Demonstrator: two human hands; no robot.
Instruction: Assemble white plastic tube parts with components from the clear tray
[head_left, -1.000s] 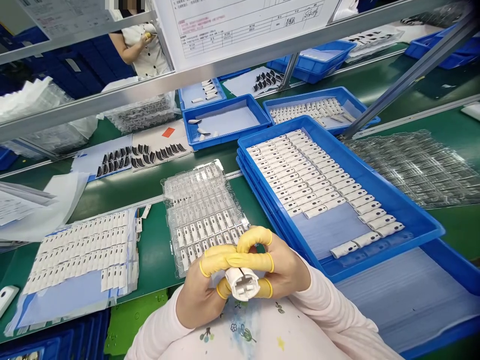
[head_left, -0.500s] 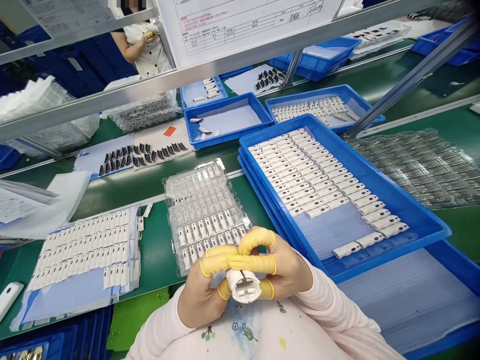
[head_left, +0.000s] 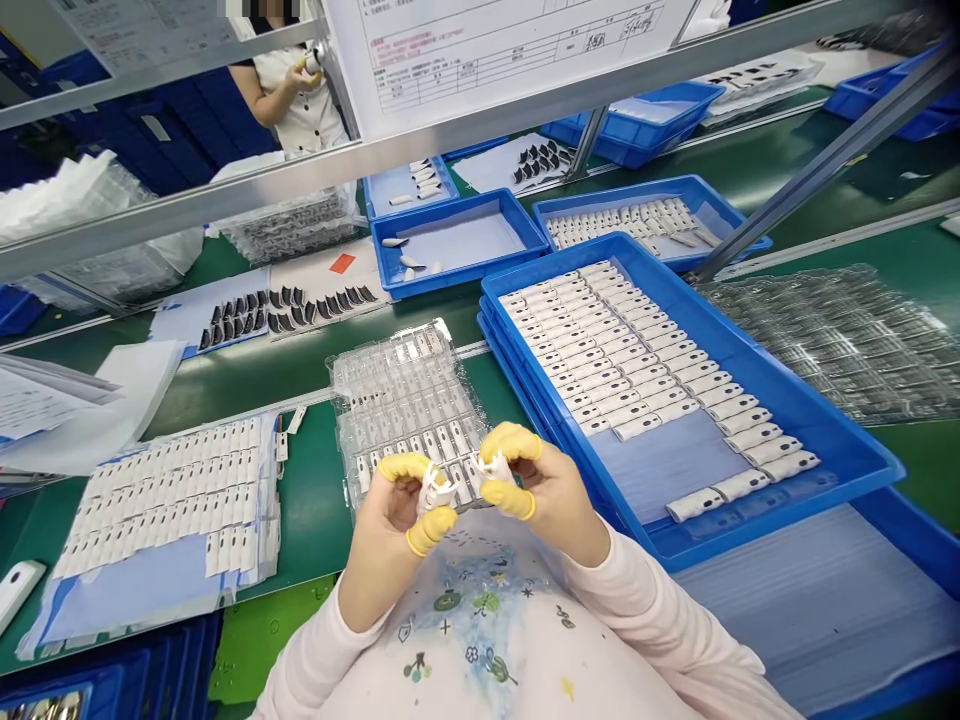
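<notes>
My left hand (head_left: 384, 535), in yellow finger cots, pinches a white curved plastic shell piece (head_left: 438, 490) between thumb and fingers. A second white shell piece (head_left: 493, 467) sits in the grip of my right hand (head_left: 559, 490), which wears the same yellow cots. The two pieces are apart, held side by side with their open ends towards me. Just beyond my hands lies a clear blister tray (head_left: 356, 395) with rows of white shell pieces in its pockets. My fingers hide its near right corner.
To the right, a blue bin (head_left: 847, 470) on a stack holds rows of white shells. On the left, more white shells lie on a blue sheet (head_left: 142, 600). Black curved parts (head_left: 236, 315) lie further back. A metal rail (head_left: 450, 130) crosses above; a co-worker (head_left: 289, 95) is behind it.
My hands were together around one white cylindrical body. Now they have moved apart and slightly up, each with a separate white shell piece.
</notes>
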